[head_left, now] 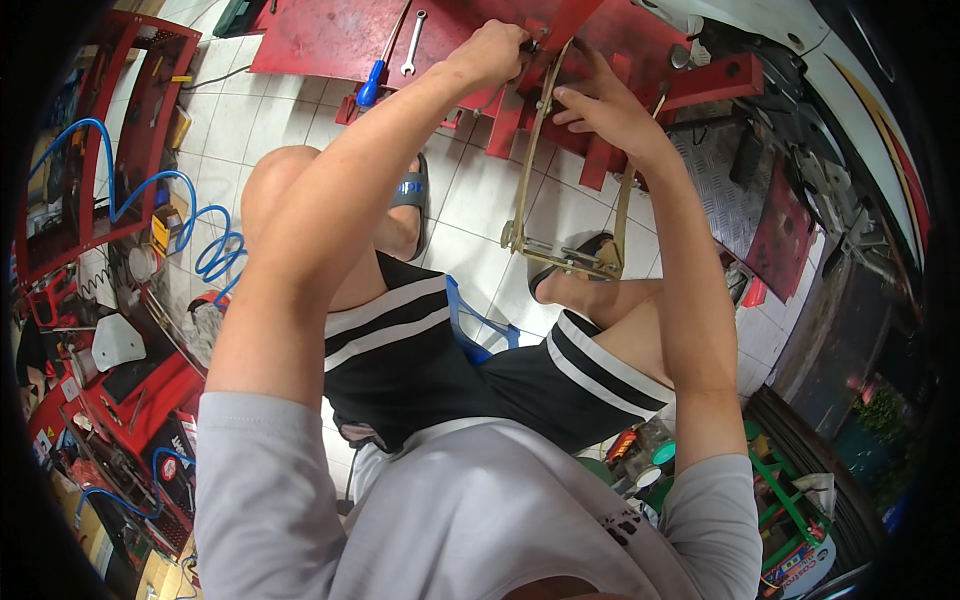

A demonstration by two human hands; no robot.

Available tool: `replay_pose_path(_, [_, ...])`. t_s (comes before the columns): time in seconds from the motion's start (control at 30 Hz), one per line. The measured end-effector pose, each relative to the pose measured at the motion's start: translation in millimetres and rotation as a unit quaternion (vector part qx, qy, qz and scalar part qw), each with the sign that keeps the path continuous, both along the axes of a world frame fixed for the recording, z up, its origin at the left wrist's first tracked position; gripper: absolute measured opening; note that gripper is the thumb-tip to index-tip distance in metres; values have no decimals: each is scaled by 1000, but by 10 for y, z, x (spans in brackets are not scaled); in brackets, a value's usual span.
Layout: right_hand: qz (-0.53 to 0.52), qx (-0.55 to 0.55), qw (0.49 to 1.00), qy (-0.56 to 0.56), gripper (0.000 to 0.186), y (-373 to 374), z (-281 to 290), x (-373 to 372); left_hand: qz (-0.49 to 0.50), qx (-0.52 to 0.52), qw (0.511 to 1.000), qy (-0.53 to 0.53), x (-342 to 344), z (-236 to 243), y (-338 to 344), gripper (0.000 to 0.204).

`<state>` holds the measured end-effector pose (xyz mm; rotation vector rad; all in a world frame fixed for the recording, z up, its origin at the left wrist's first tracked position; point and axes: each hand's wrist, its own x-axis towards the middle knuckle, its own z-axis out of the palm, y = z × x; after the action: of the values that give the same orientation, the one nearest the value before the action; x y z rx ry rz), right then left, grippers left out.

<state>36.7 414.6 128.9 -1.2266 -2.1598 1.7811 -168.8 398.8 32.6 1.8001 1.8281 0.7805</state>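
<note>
Our left hand (495, 52) curls its fingers in beside the red metalwork (573, 20); their tips are hidden, so we cannot tell whether they grip anything. Just to their right, our right hand (612, 112) has its fingers spread and loosely bent by the upper end of the brass-coloured frame (528, 165), closed around nothing that we can see. From near our fingers the frame runs back toward us, its crossbar (540, 249) below them. We judge the work under way, not finished: the far end is up at the metalwork, any fastening unseen. Left of our fingers, a blue-handled screwdriver (370, 86) and a wrench (414, 45) lie unheld.
</note>
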Motion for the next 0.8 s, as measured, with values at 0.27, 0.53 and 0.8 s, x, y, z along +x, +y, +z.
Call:
replay_pose_path(0.27, [2, -7, 1000, -16, 78, -7, 12, -10, 39, -33, 997, -54, 23, 254, -85, 30])
replay_pose_path(0.53, [9, 1, 1000, -15, 79, -12, 11, -55, 70, -131, 984, -102, -25, 304, -20, 31])
replay_pose_path(0.8, [7, -8, 1000, -13, 80, 7, 7, -10, 177, -247, 893, -332, 26, 450, 161, 17])
